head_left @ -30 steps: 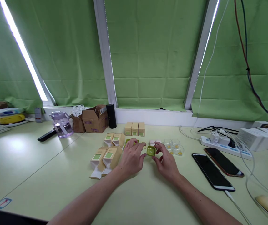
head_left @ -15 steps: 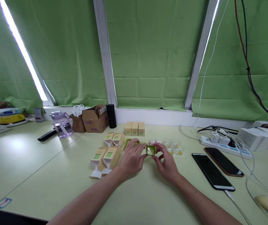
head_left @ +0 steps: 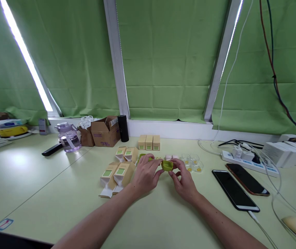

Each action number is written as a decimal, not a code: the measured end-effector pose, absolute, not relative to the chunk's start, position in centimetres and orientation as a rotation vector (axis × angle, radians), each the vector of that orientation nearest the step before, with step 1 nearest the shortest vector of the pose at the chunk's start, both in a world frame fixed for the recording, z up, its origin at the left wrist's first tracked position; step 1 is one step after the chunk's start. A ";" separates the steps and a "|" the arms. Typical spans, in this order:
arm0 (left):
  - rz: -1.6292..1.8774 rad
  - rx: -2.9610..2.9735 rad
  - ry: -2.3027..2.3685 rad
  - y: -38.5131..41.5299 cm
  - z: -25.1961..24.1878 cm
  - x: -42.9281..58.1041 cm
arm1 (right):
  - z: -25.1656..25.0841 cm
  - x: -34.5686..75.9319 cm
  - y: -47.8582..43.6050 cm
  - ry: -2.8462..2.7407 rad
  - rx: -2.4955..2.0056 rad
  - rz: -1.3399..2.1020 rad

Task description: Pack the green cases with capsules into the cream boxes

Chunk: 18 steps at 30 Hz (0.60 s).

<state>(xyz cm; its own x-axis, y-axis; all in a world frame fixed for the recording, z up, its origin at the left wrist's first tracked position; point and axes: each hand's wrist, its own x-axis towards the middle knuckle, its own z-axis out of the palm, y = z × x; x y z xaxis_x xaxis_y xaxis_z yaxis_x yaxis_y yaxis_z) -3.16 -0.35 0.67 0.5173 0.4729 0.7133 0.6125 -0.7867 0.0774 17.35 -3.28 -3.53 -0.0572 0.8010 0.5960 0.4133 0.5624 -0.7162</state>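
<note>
Tipped since the earlier frame to show more outer wall, the small green container [head_left: 167, 168] sits pinched between left hand [head_left: 145, 175] and right hand [head_left: 184, 179], open tabletop [head_left: 164, 218] between the forearms.

Cup [head_left: 167, 166], below frame centre: olive green, I'd say. Boxes [head_left: 126, 174] left of it: tan, green square labels, white flaps. Blinds [head_left: 163, 58] across the top: plain green. Jug [head_left: 69, 139], left: pale lilac. Table [head_left: 184, 224]: pale yellow-green. Cables [head_left: 274, 76], upper right: red, dark blue.
</note>
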 end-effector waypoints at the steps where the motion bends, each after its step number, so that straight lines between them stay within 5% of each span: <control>1: -1.128 -2.572 -0.931 -0.3 0.6 -3.2 | -3.5 17.3 -3.3 -1.685 -1.029 0.437; 18: -1.305 -2.677 -1.192 -0.2 0.6 -2.5 | -3.8 17.5 -2.9 -1.749 -1.105 0.455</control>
<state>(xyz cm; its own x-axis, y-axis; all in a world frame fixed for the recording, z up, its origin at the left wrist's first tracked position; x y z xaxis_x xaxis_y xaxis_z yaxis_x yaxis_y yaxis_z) -2.50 -0.17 0.63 0.3934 0.6464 0.6538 0.5925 -0.7220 0.3572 17.54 -2.89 -3.82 -0.1069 0.8386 0.5342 0.4716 0.5157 -0.7153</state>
